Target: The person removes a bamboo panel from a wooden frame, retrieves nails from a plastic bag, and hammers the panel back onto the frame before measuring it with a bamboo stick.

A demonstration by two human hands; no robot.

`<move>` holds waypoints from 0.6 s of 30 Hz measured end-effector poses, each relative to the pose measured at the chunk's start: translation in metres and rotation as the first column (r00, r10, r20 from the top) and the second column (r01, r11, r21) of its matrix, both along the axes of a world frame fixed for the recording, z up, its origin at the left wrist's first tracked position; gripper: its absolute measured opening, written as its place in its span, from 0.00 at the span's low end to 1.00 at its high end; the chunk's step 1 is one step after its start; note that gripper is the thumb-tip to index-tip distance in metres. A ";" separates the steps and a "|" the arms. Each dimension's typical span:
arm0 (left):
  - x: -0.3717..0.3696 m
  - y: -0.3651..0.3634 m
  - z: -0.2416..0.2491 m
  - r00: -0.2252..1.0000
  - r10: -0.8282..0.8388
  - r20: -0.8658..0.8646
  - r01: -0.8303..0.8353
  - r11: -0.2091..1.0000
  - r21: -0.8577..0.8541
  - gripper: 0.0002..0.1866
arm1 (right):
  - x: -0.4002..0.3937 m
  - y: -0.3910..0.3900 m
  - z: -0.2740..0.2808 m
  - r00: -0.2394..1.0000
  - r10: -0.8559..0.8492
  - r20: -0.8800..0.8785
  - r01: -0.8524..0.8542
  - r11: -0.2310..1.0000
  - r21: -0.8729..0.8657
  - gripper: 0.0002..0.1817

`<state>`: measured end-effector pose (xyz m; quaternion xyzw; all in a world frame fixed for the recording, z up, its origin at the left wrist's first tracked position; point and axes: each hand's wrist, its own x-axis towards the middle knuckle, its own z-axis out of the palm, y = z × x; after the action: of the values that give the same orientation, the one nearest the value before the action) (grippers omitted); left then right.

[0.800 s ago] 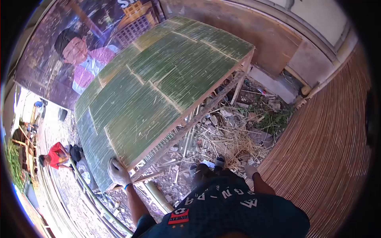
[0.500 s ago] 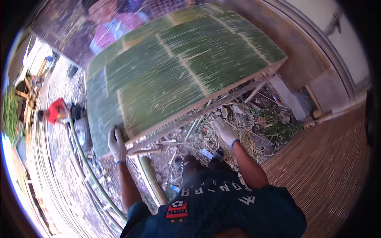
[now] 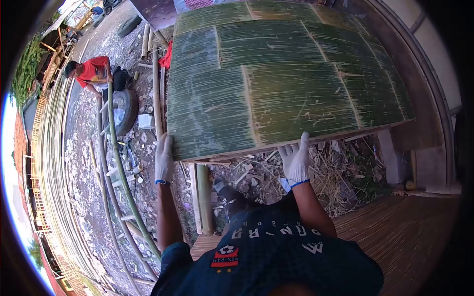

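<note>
Remotely, I log right hand newly at the six o'clock edge of green panel, dead ahead at twelve, left hand at its eight o'clock corner — apart, grip unclear — so two-handed contact.

Left hand, gloved in white, reaching to near left corner of panel, fingers pointing away from body and touching corner
Right hand, also gloved, meeting panel's near edge, one digit lying over rim, other fingers going beneath
Left forearm running nearly straight toward panel corner; right forearm slanting inward toward panel edge
Both wrists showing blue glove cuffs, both arms reaching forward
</note>
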<state>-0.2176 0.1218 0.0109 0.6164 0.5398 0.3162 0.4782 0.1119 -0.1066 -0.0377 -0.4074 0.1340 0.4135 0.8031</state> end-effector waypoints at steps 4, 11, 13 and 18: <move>-0.006 -0.003 -0.014 0.973 -0.026 0.229 0.075 0.975 -0.208 0.27 | -0.055 0.048 -0.001 0.968 -0.236 0.081 0.232 0.971 0.050 0.45; -0.005 0.010 0.006 0.946 -0.236 0.224 0.273 0.950 -0.152 0.25 | -0.047 0.079 -0.009 0.904 -0.358 0.232 0.387 0.918 -0.091 0.44; -0.004 0.011 0.009 0.930 -0.257 0.262 0.300 0.943 -0.143 0.26 | -0.052 0.083 0.006 0.909 -0.354 0.222 0.383 0.918 -0.104 0.45; -0.006 0.016 -0.003 0.933 -0.247 0.263 0.292 0.945 -0.147 0.31 | -0.050 0.086 -0.001 0.891 -0.340 0.303 0.384 0.918 -0.100 0.48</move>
<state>-0.2233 0.1376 0.0075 0.5951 0.4145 0.2689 0.6338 0.0618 -0.0208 -0.0387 -0.4916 0.1253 0.1827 0.8422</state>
